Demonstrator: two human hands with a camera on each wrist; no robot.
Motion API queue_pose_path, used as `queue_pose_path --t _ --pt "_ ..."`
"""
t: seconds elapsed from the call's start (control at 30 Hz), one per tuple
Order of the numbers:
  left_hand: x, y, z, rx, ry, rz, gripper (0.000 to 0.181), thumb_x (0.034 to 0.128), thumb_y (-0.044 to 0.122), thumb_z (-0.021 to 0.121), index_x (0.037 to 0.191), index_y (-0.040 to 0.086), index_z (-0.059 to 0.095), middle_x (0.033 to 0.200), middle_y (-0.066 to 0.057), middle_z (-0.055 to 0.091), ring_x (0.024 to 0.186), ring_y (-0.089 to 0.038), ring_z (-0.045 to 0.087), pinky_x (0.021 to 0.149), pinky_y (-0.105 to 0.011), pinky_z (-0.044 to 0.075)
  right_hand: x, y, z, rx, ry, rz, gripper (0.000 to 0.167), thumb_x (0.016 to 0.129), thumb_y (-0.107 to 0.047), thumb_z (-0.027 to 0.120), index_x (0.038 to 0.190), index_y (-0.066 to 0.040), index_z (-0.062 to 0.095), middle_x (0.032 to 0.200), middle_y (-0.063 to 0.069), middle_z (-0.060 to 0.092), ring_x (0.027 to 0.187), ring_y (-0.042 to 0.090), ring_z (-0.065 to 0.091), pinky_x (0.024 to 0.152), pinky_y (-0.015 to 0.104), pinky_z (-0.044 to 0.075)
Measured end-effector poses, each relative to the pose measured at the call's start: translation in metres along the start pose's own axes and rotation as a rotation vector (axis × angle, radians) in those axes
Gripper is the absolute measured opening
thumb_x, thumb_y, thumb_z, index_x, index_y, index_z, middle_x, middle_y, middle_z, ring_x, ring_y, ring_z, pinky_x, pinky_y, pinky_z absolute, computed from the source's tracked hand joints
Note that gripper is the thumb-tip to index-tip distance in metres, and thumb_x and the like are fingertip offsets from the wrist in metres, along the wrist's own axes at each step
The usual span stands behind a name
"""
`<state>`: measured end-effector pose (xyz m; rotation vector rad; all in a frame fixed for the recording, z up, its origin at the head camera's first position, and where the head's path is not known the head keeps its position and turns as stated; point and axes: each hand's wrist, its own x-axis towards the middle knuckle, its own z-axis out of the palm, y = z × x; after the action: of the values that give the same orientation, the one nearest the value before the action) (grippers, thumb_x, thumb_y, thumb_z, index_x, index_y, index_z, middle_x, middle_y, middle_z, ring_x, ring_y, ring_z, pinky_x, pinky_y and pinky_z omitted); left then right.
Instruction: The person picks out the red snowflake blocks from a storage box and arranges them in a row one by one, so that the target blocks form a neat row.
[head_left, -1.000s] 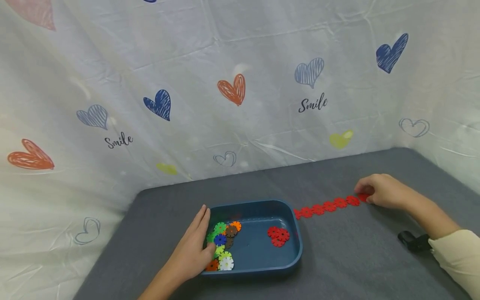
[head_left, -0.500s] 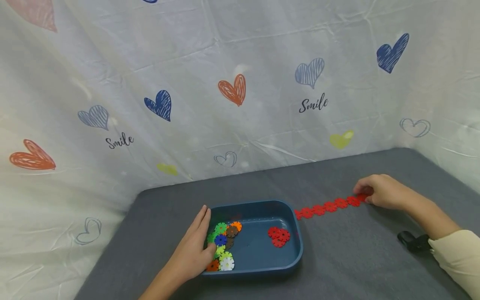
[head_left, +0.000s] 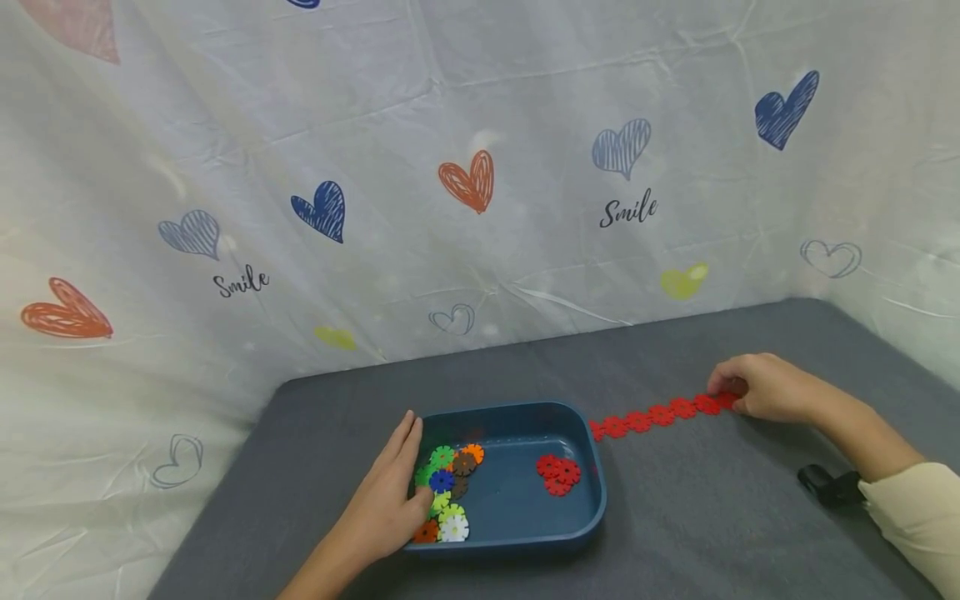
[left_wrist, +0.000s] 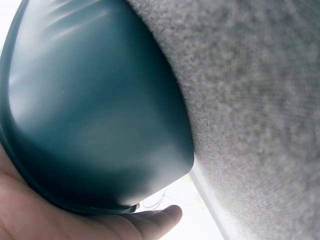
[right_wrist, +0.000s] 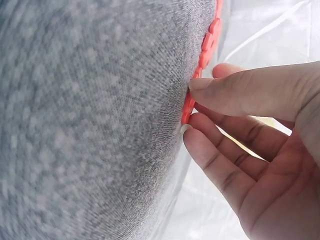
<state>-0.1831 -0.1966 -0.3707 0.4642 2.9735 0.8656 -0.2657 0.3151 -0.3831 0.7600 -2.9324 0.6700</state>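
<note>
In the head view my left hand (head_left: pixel 386 492) rests along the left rim of a blue tray (head_left: pixel 517 543), fingers straight and thumb over the edge. The left wrist view has the tray's outer wall (left_wrist: pixel 100 100) beside that hand. At the right, a chain of red notched interlocking discs (head_left: pixel 661 415) lies on the grey cloth, its near end partly hidden behind the tray. My right hand (head_left: pixel 772 387) holds the chain's far-end disc (right_wrist: pixel 188 106) between thumb and fingers, down at the cloth.
Inside the tray, several loose red discs (head_left: pixel 558 474) lie at the right, and mixed green, blue, brown, orange, yellow and white discs (head_left: pixel 453 527) at the left. A black strap-like object (head_left: pixel 828 486) is below the right wrist. A heart-printed curtain (head_left: pixel 465 250) hangs behind the table.
The right hand has shifted very slightly at the chain's end, and more of the last red disc shows. The left hand and the tray stay in place.
</note>
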Motion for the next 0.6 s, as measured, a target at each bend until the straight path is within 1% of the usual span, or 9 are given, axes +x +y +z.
queue_pose_path --t 0.23,0.37,0.47,0.6 --pt "0.000 -0.001 0.001 0.009 0.003 -0.005 0.083 0.0873 0.004 0.056 0.160 0.003 0.016 0.167 -0.010 0.005 0.150 -0.034 0.014 0.106 -0.060 0.033 0.002 -0.003 -0.001 -0.004 -0.004 0.009 0.031 0.070 0.013 0.071 0.091 -0.010 0.074 0.088 -0.006 0.066 0.077 0.014 0.058 0.064 0.035 0.049" --pt "0.000 0.000 0.001 0.002 0.001 -0.003 0.083 0.0872 0.003 0.056 0.160 0.003 0.016 0.167 -0.011 0.005 0.150 -0.034 0.014 0.106 -0.060 0.032 0.001 -0.003 -0.004 -0.004 -0.010 0.023 0.031 0.070 0.013 0.072 0.092 -0.010 0.074 0.090 -0.004 0.068 0.081 0.018 0.061 0.068 0.039 0.051" --pt "-0.001 0.001 0.001 0.002 -0.001 -0.004 0.083 0.0871 0.003 0.056 0.160 0.003 0.016 0.167 -0.011 0.005 0.150 -0.035 0.014 0.106 -0.060 0.033 -0.002 -0.003 -0.008 -0.007 0.005 0.026 0.031 0.072 0.013 0.071 0.095 -0.008 0.074 0.094 0.000 0.070 0.085 0.023 0.065 0.069 0.041 0.052" --pt "-0.001 0.001 0.000 0.009 -0.004 -0.006 0.084 0.0872 0.004 0.057 0.160 0.003 0.016 0.167 -0.010 0.005 0.150 -0.035 0.014 0.104 -0.059 0.034 -0.003 -0.004 -0.011 -0.025 0.051 0.028 0.029 0.077 0.012 0.068 0.099 -0.005 0.074 0.098 0.003 0.071 0.087 0.025 0.065 0.068 0.039 0.052"
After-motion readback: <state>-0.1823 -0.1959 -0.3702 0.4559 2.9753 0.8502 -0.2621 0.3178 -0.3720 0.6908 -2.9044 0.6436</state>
